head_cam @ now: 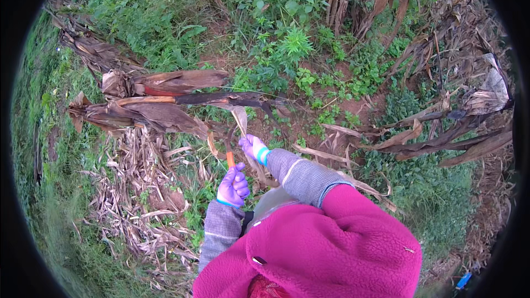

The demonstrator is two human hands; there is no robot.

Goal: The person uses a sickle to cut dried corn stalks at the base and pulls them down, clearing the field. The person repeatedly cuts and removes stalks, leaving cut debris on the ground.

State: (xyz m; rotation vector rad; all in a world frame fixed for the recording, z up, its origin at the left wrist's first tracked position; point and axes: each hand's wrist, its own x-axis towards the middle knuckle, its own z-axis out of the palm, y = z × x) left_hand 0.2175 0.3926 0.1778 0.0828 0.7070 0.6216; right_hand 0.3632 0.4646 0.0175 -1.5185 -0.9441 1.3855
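Note:
My left hand [233,186], in a purple glove, is closed around the orange handle of a sickle [230,159]. Its dark curved blade points away from me, toward the stalks. Just right of the blade, my gloved right hand [252,146] grips a pale dry leaf [240,119], which runs up toward a dark stalk. Beyond both hands, dried maize stalks [198,98] lie or lean sideways, with brown husk-wrapped ears [165,118] at their left end. The far ends of the stalks are hard to make out.
Loose dry husks [136,198] are heaped on the ground at the left. More withered maize stalks [447,128] lean in from the right, and others [372,0] stand at the back. Green weeds [294,45] grow on reddish soil ahead. A small blue object [463,280] lies at lower right.

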